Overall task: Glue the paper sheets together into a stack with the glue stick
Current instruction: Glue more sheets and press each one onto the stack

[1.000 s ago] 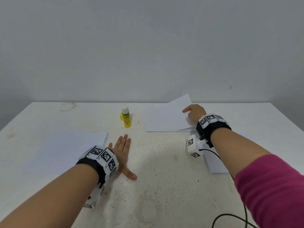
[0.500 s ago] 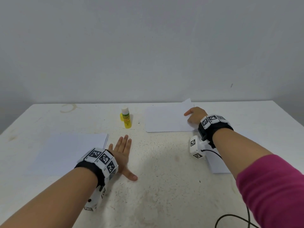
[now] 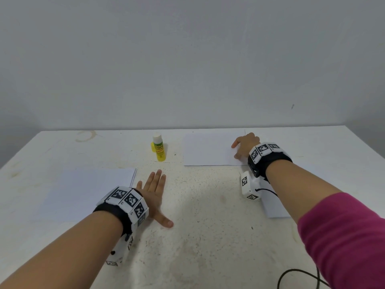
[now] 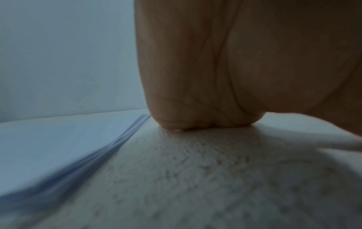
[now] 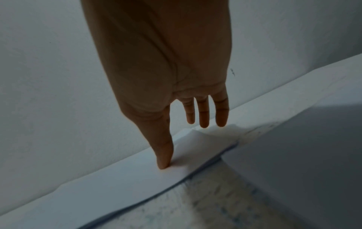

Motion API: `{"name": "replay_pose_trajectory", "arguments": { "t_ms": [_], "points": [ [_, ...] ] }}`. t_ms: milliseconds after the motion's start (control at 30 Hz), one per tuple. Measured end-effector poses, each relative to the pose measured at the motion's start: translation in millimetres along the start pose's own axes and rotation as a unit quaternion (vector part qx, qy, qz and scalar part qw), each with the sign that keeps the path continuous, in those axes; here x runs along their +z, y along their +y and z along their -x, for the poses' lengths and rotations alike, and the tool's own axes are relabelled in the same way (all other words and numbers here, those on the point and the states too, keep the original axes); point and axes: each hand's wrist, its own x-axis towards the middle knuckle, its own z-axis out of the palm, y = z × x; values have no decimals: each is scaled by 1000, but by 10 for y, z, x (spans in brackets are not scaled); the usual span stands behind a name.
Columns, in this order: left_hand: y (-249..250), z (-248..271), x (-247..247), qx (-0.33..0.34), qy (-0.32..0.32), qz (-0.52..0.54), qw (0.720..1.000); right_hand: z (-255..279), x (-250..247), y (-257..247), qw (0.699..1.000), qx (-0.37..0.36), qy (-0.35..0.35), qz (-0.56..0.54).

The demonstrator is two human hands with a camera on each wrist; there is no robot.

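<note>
Right hand (image 3: 245,146) flat-ish on the far sheet (image 3: 208,149), fingers extended, nothing gripped; in the right wrist view one fingertip (image 5: 163,164) presses the paper down while the other fingers hover just above it. That sheet bows up a little near the fingers and shows more than one edge layer underneath, so it looks like a sheet being pressed onto another. Left hand (image 3: 154,190) lies open, palm down on the bare tabletop (image 3: 208,236), fingers spread, holding nothing, just beside the paper pile (image 3: 83,190) at left, not touching it as far as I can tell. Glue stick (image 3: 159,147) stands upright and capped at the far middle, between the pile and the pressed sheet, well apart from both hands. Another white sheet (image 3: 273,207) sits under the right forearm.

Progress guess: early. At most a sheet or two joined at the far spot; the left pile looks several sheets thick in the left wrist view. Left to do: uncap, apply glue, add the next sheet, repeat.
</note>
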Motion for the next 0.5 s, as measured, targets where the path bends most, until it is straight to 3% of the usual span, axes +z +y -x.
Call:
{"name": "replay_pose_trajectory", "arguments": {
  "t_ms": [167,367,500],
  "points": [
    [1,-8,-3,-2,1,-1,1000,38,28,-27,999,-5,5,53],
    [12,-12,-7,-7,1,-10,1000,424,-247,55,994,-57,-89,-38],
    [27,15,-14,-10,-3,-11,1000,842,-114,248,989,-77,-125,-4]
  ]
}}
